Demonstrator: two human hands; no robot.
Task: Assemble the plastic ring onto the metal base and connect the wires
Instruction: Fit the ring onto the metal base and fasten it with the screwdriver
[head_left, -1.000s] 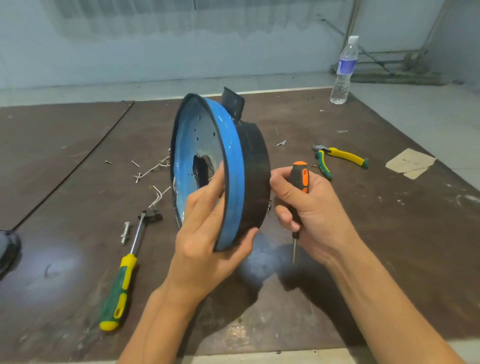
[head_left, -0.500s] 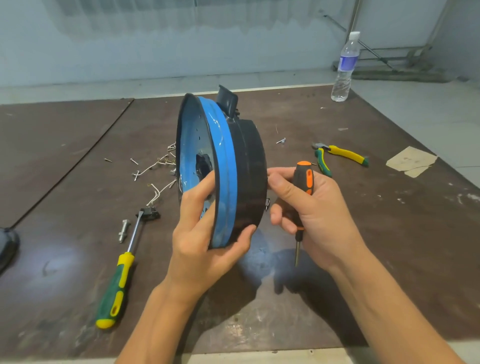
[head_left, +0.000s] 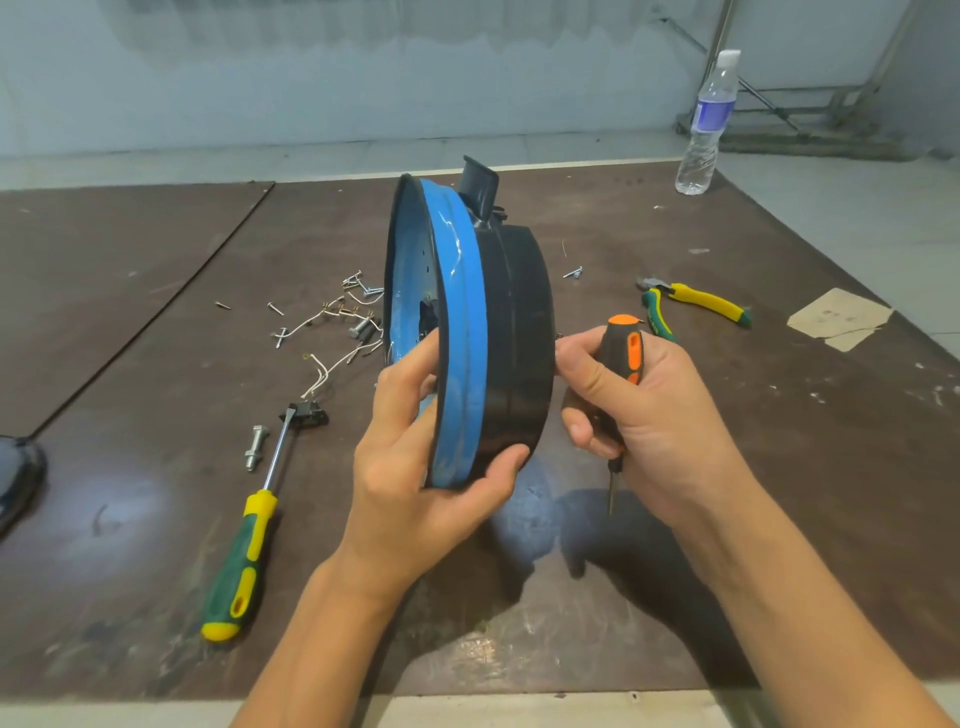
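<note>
While the left hand (head_left: 410, 462) holds the metal base (head_left: 457, 332) on edge above the middle of the surface (head_left: 779, 467), its fingers (head_left: 402, 395) lie pressed together against the blue inner face and its thumb hooks under the lower rim, so the rim is pinched between them; the wrist is bent back and the forearm rises from the near edge. The black plastic ring (head_left: 524, 332) sits against the right side of the base, touching it all round as far as can be seen, with a black spout-like part at the top. The right hand (head_left: 639, 410) is curled shut round a black and orange screwdriver (head_left: 623, 353), handle up and blade pointing down; its thumb tip touches the ring's outer wall; its forearm comes in from the near right corner. The loose wires (head_left: 332, 338) lie on the surface to the left of the base, apart from it, among scattered screws; nearer the near edge lies a green and yellow screwdriver (head_left: 244, 545) beside a bolt (head_left: 255, 447). Pliers (head_left: 691, 306) lie towards the right edge; a water bottle (head_left: 707, 124) stands at the far right corner.
</note>
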